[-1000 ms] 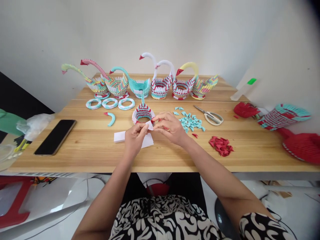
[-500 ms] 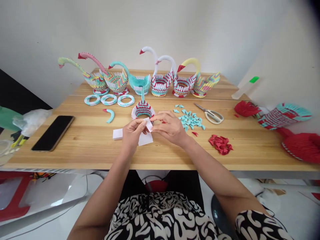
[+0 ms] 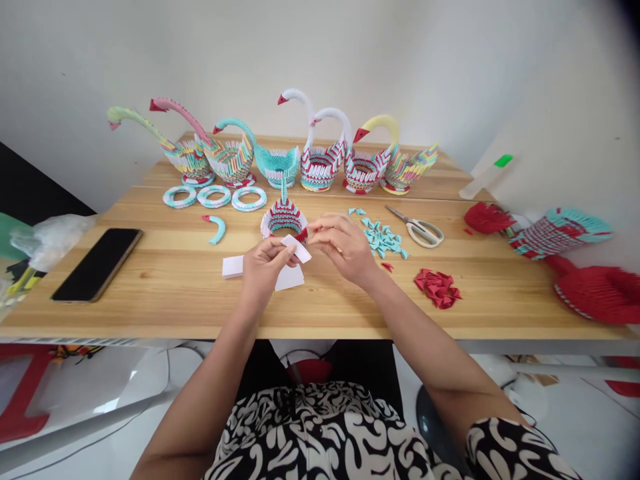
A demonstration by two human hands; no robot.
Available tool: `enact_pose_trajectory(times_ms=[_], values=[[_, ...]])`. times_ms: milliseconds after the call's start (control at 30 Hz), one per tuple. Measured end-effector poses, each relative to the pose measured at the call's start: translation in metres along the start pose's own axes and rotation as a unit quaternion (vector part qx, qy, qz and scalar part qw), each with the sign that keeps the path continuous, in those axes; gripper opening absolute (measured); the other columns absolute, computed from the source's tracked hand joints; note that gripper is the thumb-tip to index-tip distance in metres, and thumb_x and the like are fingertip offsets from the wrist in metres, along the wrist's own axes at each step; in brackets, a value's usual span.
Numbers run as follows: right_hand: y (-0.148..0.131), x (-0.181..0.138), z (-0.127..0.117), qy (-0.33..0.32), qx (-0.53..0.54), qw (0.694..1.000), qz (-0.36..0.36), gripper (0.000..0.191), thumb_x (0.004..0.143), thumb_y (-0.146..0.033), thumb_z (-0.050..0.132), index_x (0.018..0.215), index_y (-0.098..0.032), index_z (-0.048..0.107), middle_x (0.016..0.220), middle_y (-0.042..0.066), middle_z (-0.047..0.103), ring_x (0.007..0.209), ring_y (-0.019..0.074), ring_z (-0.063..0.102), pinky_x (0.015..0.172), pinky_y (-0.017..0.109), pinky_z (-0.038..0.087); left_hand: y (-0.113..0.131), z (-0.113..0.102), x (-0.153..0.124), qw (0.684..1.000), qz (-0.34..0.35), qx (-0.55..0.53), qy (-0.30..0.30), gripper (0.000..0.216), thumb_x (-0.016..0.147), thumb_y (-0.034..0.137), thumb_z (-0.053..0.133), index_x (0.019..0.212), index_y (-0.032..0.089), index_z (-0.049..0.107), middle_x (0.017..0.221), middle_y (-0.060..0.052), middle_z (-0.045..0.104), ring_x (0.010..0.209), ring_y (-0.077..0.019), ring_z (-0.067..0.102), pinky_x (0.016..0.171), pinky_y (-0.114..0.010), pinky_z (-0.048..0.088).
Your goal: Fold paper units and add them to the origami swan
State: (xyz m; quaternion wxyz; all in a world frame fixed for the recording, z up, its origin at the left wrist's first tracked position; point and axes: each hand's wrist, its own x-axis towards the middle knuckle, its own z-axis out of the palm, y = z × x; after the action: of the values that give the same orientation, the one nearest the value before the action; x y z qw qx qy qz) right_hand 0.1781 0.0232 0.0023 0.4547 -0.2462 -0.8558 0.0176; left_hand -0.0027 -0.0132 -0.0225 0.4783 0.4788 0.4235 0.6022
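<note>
My left hand (image 3: 264, 267) pinches a small white paper slip (image 3: 296, 248) over the wooden table (image 3: 175, 293). My right hand (image 3: 344, 248) has its fingers closed at the slip's right end, with a red folded piece showing at the fingertips. Under my hands lie more white paper sheets (image 3: 233, 266). Just behind them stands a part-built paper swan body (image 3: 283, 221) in red, white and teal.
Several finished paper swans (image 3: 320, 163) line the back edge. Three paper rings (image 3: 214, 196), a curved teal neck (image 3: 215, 228), loose teal pieces (image 3: 383, 239), scissors (image 3: 419, 229) and a red pile (image 3: 438, 288) lie around. A phone (image 3: 97, 263) lies left; large paper models (image 3: 555, 233) right.
The white slip has turned from upright to lying flatter between my fingers. Both hands stay close together; the view has shifted slightly.
</note>
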Motion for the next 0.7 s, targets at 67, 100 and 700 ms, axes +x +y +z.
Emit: enact_pose_trajectory(times_ms=[67,100,700], values=[[0.0004,-0.0001,-0.0010,-0.008,-0.006,1.000,0.004,0.016,0.094,-0.022,0.052,0.101,-0.026,0.067,0.112,0.006,0.068,0.108,0.0208,0.060,0.092,0.043,0.048,0.0012,-0.0025,0.0019,0.999,-0.023,-0.043,-0.006,0.019,0.073,0.030,0.076,0.076,0.014,0.067,0.062,-0.001,0.069,0.054,-0.0117,0.062,0.056,-0.022,0.051],[0.0008,-0.0002,-0.0006,-0.016,-0.006,1.000,-0.006,0.018,0.094,-0.021,0.052,0.103,-0.026,0.066,0.112,0.006,0.069,0.108,0.0208,0.060,0.093,0.043,0.048,0.0013,-0.0037,0.0027,0.998,-0.032,-0.054,-0.012,0.020,0.073,0.031,0.077,0.076,0.014,0.067,0.061,-0.002,0.069,0.053,-0.0115,0.062,0.055,-0.022,0.051],[-0.0039,-0.0025,0.0083,-0.021,0.123,0.987,0.103,0.013,0.090,-0.028,0.061,0.082,-0.019,0.067,0.088,0.005,0.070,0.086,0.0158,0.066,0.081,0.032,0.051,0.0017,0.0008,-0.0054,0.980,0.086,0.167,-0.058,0.015,0.085,0.027,0.060,0.084,0.019,0.072,0.068,0.000,0.070,0.060,-0.0135,0.063,0.062,-0.024,0.051]])
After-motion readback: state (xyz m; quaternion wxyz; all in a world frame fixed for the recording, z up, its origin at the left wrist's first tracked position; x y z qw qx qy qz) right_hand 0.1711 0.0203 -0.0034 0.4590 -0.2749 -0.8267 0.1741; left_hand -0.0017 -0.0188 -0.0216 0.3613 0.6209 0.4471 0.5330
